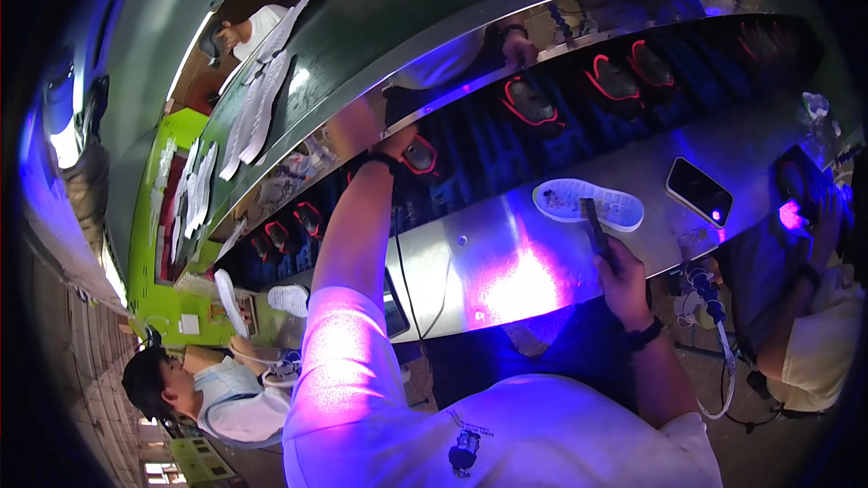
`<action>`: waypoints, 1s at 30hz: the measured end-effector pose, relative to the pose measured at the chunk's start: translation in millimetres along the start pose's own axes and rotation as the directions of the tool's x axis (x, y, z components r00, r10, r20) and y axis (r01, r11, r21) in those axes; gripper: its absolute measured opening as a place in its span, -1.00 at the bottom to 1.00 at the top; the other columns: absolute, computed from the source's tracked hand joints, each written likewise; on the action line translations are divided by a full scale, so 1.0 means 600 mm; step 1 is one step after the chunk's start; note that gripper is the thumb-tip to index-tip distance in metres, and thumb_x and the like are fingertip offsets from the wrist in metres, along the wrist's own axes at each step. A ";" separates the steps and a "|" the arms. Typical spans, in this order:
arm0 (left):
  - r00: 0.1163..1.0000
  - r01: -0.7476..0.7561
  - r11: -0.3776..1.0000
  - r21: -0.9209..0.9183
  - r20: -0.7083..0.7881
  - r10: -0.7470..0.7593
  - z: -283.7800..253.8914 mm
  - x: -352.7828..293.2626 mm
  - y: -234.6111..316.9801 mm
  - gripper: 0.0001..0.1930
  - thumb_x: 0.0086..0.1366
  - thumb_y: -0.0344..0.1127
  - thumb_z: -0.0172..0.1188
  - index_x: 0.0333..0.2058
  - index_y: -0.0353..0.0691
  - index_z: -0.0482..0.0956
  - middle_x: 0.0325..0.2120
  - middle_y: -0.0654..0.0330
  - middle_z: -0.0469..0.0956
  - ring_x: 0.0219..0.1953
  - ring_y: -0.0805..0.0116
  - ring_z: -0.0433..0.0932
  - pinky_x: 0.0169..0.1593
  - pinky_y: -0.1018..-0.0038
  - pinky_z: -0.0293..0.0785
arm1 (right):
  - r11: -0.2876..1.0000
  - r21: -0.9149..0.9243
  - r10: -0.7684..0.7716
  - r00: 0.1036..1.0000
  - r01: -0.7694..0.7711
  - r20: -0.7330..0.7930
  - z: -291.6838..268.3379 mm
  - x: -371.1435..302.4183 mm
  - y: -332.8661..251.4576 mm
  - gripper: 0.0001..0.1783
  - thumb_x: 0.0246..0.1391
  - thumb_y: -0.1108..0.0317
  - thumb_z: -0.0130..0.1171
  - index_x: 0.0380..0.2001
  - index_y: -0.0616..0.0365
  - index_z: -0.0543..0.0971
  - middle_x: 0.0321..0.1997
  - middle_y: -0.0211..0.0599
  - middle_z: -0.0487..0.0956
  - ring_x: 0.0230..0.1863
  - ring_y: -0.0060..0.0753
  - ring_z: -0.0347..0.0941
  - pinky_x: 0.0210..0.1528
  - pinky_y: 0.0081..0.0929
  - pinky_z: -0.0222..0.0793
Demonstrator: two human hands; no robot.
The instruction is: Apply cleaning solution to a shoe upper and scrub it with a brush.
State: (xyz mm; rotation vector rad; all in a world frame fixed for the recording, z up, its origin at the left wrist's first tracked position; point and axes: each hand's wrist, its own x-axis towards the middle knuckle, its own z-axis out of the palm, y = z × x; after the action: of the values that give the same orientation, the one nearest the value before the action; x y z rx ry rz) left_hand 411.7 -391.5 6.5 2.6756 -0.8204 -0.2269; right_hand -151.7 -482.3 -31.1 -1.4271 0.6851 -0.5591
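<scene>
My right hand [622,280] is closed around a dark, narrow tool with a flat end [594,230]; its exact kind does not show. The tool's tip overlaps the near edge of a white shoe sole [571,202], which lies on the metal bench with small dark marks at its left end. My left arm stretches far forward over the moving-line trough. At its end my left hand [398,142] is beside a dark shoe upper with a red edge [419,155]. The left fingers are small and partly hidden, so their grip is unclear.
Several red-edged dark uppers [529,103] sit along the dark trough behind the metal bench [425,258]. A phone [700,192] lies right of the sole. White soles [262,108] lie on the green upper shelf. People work at left [226,398] and right [818,334]; cables hang near the right.
</scene>
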 end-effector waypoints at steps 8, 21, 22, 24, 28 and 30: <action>0.980 -0.197 0.978 0.072 -0.020 0.199 0.023 -0.066 0.208 -0.25 0.12 0.12 0.39 0.19 -0.20 0.47 0.14 -0.05 0.54 0.20 -0.02 0.51 0.23 0.17 0.43 | 0.978 -0.141 -0.173 0.972 0.151 -0.159 0.015 -0.014 0.020 -0.52 0.15 0.54 0.27 0.16 0.30 0.48 -0.19 -0.17 0.69 -0.19 -0.47 0.61 -0.07 -0.43 0.52; 0.784 0.620 0.102 -0.778 0.619 -0.050 0.160 -0.110 0.320 -0.66 -0.05 -0.14 0.35 -0.28 -0.02 0.51 -0.40 0.18 0.52 -0.40 0.16 0.57 -0.15 0.19 0.58 | 0.917 -0.399 -0.039 0.988 -0.024 -0.150 -0.054 -0.112 -0.120 -0.54 0.27 0.54 0.12 0.23 0.27 0.43 -0.18 -0.19 0.70 -0.41 -0.51 0.57 -0.27 -0.52 0.51; 0.793 0.610 0.083 -0.788 0.608 -0.050 0.092 -0.178 0.302 -0.70 -0.03 -0.14 0.31 -0.30 -0.03 0.52 -0.44 0.19 0.51 -0.40 0.15 0.57 -0.12 0.21 0.57 | 0.923 -0.384 -0.024 0.993 -0.023 -0.118 -0.058 -0.115 -0.111 -0.54 0.27 0.54 0.12 0.23 0.27 0.43 -0.18 -0.19 0.70 -0.41 -0.51 0.57 -0.27 -0.52 0.51; 0.797 0.604 0.042 -0.796 0.603 -0.040 0.035 -0.285 0.226 -0.78 0.03 -0.23 0.24 -0.31 -0.08 0.52 -0.45 0.21 0.54 -0.38 0.20 0.58 -0.07 0.29 0.56 | 0.702 -0.671 -0.376 0.924 0.240 -0.063 -0.061 -0.116 -0.084 -0.58 0.25 0.51 0.16 0.18 0.25 0.49 -0.12 -0.12 0.69 -0.28 -0.37 0.62 -0.14 -0.44 0.54; 0.699 0.532 0.244 -0.811 0.583 0.414 0.034 -0.468 0.027 -0.71 0.08 -0.38 0.14 -0.18 -0.27 0.55 -0.35 0.21 0.60 -0.36 0.33 0.60 -0.12 0.47 0.55 | 0.910 -0.402 -0.153 0.984 0.102 -0.097 -0.047 -0.118 -0.082 -0.60 0.22 0.49 0.22 0.13 0.24 0.55 -0.18 -0.16 0.66 -0.22 -0.46 0.60 -0.11 -0.47 0.49; 0.748 0.527 0.341 -0.778 0.615 0.248 -0.012 -0.582 0.067 -0.54 0.00 -0.43 0.19 -0.04 -0.35 0.55 -0.24 0.17 0.63 -0.23 0.34 0.63 -0.03 0.46 0.55 | 0.933 -0.356 -0.087 0.994 0.056 -0.073 -0.045 -0.118 -0.087 -0.59 0.21 0.50 0.23 0.14 0.23 0.55 -0.24 -0.24 0.63 -0.26 -0.55 0.55 -0.14 -0.52 0.46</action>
State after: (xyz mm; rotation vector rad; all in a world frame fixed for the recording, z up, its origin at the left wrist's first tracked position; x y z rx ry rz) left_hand 106.0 -222.6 46.3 1.4313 -0.3264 -1.3248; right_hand -217.4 -454.1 27.2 -1.7779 0.8370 -0.5774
